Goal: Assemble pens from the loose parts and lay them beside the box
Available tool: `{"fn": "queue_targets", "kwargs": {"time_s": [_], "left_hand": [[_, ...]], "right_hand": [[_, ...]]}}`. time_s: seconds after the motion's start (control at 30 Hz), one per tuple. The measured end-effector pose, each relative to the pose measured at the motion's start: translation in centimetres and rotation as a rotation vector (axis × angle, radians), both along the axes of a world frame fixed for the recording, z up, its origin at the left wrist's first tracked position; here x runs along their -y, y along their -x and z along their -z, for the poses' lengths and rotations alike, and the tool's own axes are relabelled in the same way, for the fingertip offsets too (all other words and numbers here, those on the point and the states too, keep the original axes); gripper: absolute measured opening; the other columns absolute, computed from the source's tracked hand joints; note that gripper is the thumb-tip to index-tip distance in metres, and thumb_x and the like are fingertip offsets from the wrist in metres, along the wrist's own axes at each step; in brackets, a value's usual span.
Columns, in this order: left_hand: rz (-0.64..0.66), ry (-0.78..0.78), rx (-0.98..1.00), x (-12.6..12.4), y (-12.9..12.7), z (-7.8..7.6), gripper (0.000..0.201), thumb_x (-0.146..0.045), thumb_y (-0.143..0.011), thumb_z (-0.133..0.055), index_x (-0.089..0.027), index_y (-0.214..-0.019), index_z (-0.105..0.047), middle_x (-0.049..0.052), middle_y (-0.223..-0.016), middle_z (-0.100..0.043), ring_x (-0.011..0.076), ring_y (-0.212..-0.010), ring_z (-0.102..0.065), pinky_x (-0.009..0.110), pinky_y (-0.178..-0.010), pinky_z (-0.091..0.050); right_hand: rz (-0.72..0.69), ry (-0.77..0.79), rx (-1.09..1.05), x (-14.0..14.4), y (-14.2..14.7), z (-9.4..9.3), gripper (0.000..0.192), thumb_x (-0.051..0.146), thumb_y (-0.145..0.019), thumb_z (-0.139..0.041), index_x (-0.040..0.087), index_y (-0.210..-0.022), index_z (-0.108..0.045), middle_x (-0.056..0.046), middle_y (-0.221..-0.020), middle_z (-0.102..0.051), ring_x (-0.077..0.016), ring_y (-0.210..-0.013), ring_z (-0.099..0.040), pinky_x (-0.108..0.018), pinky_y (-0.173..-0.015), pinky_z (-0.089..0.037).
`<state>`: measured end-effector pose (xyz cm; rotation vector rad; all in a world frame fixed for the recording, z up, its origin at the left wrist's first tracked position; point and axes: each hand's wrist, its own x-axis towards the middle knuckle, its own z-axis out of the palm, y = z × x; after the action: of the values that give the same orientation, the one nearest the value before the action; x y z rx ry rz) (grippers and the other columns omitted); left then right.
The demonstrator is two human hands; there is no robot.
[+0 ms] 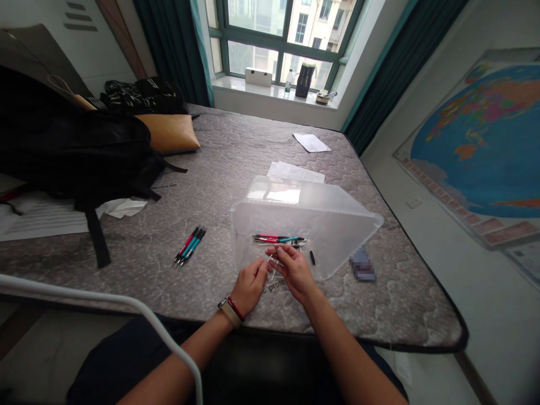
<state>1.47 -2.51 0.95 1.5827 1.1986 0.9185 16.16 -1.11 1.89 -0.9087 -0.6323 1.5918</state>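
Note:
My left hand (252,284), with a watch and a red band at the wrist, is closed with its fingertips pinched on a thin white rod (270,259). Facing it, my right hand (296,274) is closed on the same slim piece, and another pale stick shows between its fingers. What exactly they are is too small to tell. Both hands are at the mouth of a clear plastic bin (350,225) lying on its side. Inside it are red and teal pens (276,239), small loose parts and a black pen cap or grip (312,257).
Several red and teal pens (189,246) lie left of the bin on the grey mattress (219,152). Papers (311,142) lie behind the bin. A black backpack (76,146) and a tan pouch (171,133) are at left. A white tube (139,306) crosses the lower left.

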Motion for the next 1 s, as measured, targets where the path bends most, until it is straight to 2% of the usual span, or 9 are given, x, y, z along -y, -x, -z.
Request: {"fn": "queue_targets", "kwargs": {"time_s": [0.13, 0.43, 0.6, 0.73, 0.83, 1.0], "left_hand": [[-0.008, -0.024, -0.013, -0.06, -0.04, -0.13, 0.034, -0.039, -0.098, -0.036, -0.018, -0.081, -0.057, -0.004, -0.059, -0.049, 0.012, -0.055, -0.046, 0.025, -0.056, -0.031], [-0.018, -0.028, -0.008, -0.01, -0.12, -0.34, 0.034, -0.038, -0.097, -0.037, -0.018, -0.08, -0.059, -0.002, -0.061, -0.052, 0.0127, -0.057, -0.047, 0.025, -0.056, -0.032], [-0.026, -0.012, 0.017, -0.04, -0.15, -0.52, 0.035, -0.04, -0.096, -0.038, -0.017, -0.086, -0.063, -0.002, -0.062, -0.053, 0.0132, -0.058, -0.047, 0.025, -0.057, -0.033], [-0.054, 0.015, 0.071, 0.01, -0.14, -0.68, 0.036, -0.042, -0.096, -0.038, -0.017, -0.092, -0.063, -0.004, -0.058, -0.048, 0.0125, -0.054, -0.045, 0.024, -0.054, -0.033], [-0.061, 0.02, 0.115, 0.09, -0.2, -0.72, 0.035, -0.041, -0.096, -0.037, -0.017, -0.099, -0.062, -0.004, -0.058, -0.046, 0.0117, -0.053, -0.044, 0.024, -0.054, -0.034], [-0.052, 0.029, 0.113, -0.01, -0.09, -0.47, 0.034, -0.043, -0.096, -0.039, -0.017, -0.089, -0.06, -0.005, -0.057, -0.045, 0.0109, -0.051, -0.042, 0.023, -0.053, -0.033]], "right_hand": [[-0.017, -0.009, 0.01, 0.14, 0.1, -0.31, 0.027, 0.036, -0.078, -0.076, 0.019, -0.095, -0.065, -0.009, -0.099, -0.072, -0.0225, -0.098, -0.067, -0.033, -0.077, -0.054], [-0.014, 0.016, 0.01, 0.21, 0.21, -0.43, 0.028, 0.039, -0.076, -0.076, 0.019, -0.094, -0.066, -0.008, -0.1, -0.071, -0.0218, -0.095, -0.067, -0.032, -0.076, -0.055], [-0.08, 0.012, 0.124, 0.3, 0.46, -0.21, 0.028, 0.039, -0.073, -0.078, 0.019, -0.089, -0.068, -0.006, -0.095, -0.072, -0.0191, -0.092, -0.066, -0.033, -0.083, -0.054], [-0.135, -0.022, 0.207, 0.32, 0.72, -0.04, 0.03, 0.042, -0.07, -0.08, 0.017, -0.085, -0.07, -0.004, -0.088, -0.071, -0.0162, -0.079, -0.065, -0.031, -0.079, -0.054], [-0.142, -0.047, 0.235, 0.38, 0.92, 0.09, 0.03, 0.044, -0.072, -0.077, 0.017, -0.084, -0.071, -0.003, -0.087, -0.07, -0.016, -0.079, -0.064, -0.031, -0.077, -0.054], [-0.153, -0.068, 0.298, 0.14, 0.51, 0.04, 0.032, 0.043, -0.073, -0.076, 0.017, -0.091, -0.07, -0.005, -0.092, -0.07, -0.0169, -0.083, -0.065, -0.032, -0.079, -0.053]]}}
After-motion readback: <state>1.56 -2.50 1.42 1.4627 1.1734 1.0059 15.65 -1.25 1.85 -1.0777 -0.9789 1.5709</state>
